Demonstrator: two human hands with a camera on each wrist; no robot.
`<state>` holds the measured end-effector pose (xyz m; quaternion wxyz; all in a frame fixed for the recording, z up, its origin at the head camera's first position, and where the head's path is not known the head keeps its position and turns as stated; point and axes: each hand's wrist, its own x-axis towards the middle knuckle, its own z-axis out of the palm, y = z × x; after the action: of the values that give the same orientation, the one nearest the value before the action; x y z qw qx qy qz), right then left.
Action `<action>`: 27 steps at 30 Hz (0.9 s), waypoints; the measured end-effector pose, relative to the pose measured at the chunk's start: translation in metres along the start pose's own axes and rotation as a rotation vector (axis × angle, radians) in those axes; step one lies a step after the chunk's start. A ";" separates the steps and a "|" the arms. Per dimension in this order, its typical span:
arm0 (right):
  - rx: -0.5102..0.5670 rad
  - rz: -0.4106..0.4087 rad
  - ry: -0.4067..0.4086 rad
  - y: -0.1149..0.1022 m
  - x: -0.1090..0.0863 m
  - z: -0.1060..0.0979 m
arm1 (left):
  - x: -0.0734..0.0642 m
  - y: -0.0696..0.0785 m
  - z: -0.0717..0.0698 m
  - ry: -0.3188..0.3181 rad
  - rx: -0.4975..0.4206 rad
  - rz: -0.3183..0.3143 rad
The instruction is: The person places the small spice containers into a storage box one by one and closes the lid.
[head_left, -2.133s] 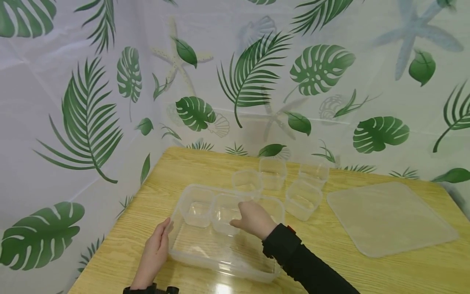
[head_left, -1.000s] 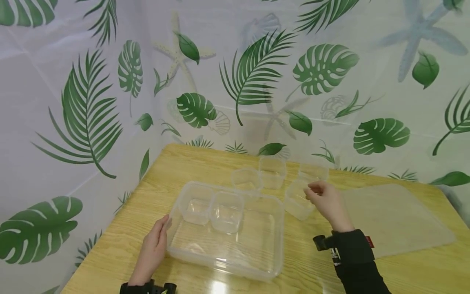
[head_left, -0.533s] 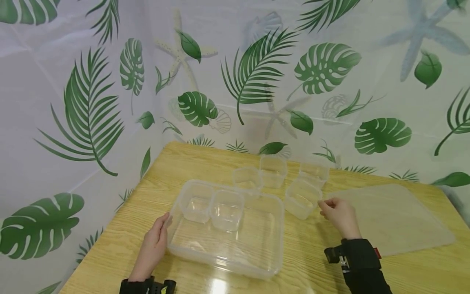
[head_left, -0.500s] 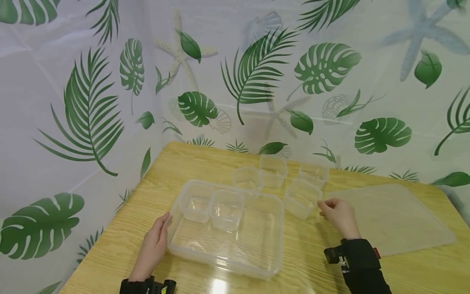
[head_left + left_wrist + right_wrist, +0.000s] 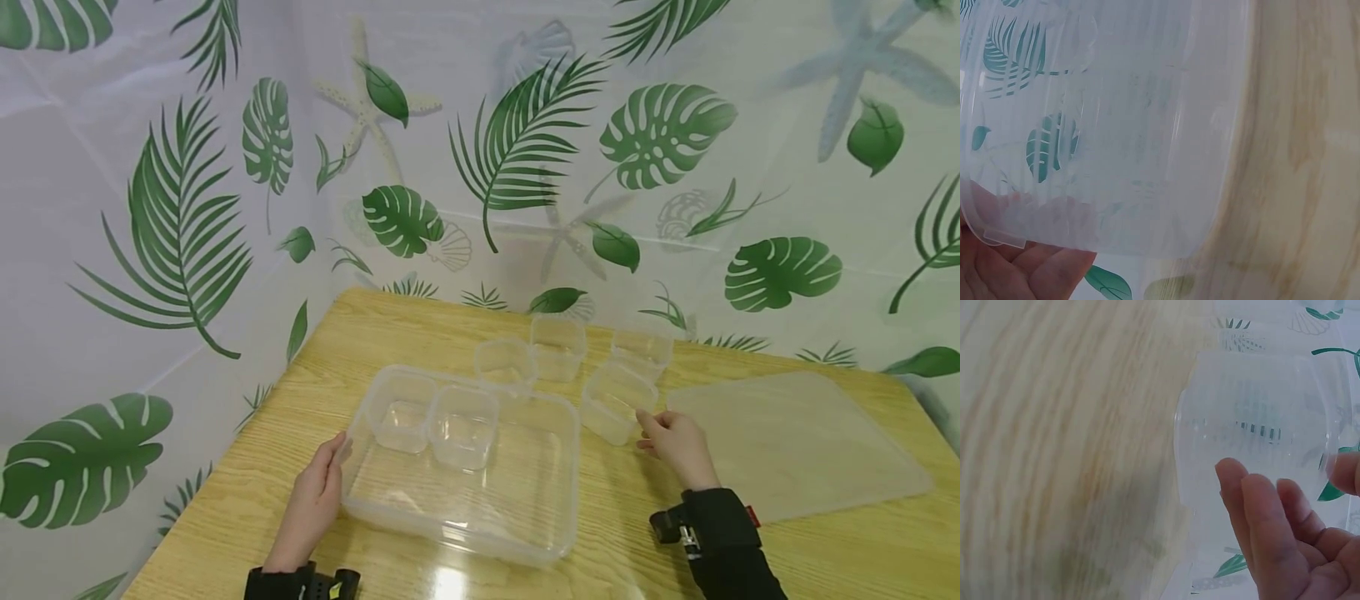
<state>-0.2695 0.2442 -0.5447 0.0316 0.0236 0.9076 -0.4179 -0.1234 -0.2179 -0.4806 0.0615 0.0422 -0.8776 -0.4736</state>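
Observation:
A large clear plastic box (image 5: pixel 450 533) stands on the wooden table. My left hand (image 5: pixel 311 498) rests against its left end; in the left wrist view, the fingers of my left hand (image 5: pixel 1029 272) show partly through the plastic. Two small clear containers, a left one (image 5: pixel 402 421) and a right one (image 5: pixel 463 425), sit side by side inside along the far wall. Right of the box stands another small container (image 5: pixel 619 402). My right hand (image 5: pixel 678 446) is at its near right side, thumb and fingers apart in the right wrist view; whether they touch it I cannot tell.
Behind the box stand more small clear containers: a rounded one (image 5: pixel 505 365), a squarish one (image 5: pixel 558 346) and one (image 5: pixel 642 350) farther right. A flat translucent lid (image 5: pixel 802 450) lies on the table at right. A leaf-patterned curtain (image 5: pixel 525 167) hangs behind.
My right hand let go of the second container inside the box and moved right to the container outside it. Over the last half second it shifted slightly left. The left hand stayed put.

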 end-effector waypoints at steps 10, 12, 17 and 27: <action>0.128 0.004 0.018 0.006 -0.002 0.005 | 0.000 0.000 0.001 0.001 -0.007 -0.010; 0.132 0.003 0.028 0.004 -0.004 0.006 | 0.000 0.000 0.001 0.000 -0.005 -0.007; 0.130 0.018 0.028 0.003 -0.007 0.005 | 0.000 -0.001 0.001 0.002 0.004 -0.005; 0.109 -0.002 0.055 0.009 -0.016 0.005 | 0.000 0.001 0.001 -0.007 -0.006 -0.003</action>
<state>-0.2528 0.2461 -0.5534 0.0049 0.0359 0.8840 -0.4661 -0.1232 -0.2166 -0.4798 0.0579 0.0417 -0.8763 -0.4765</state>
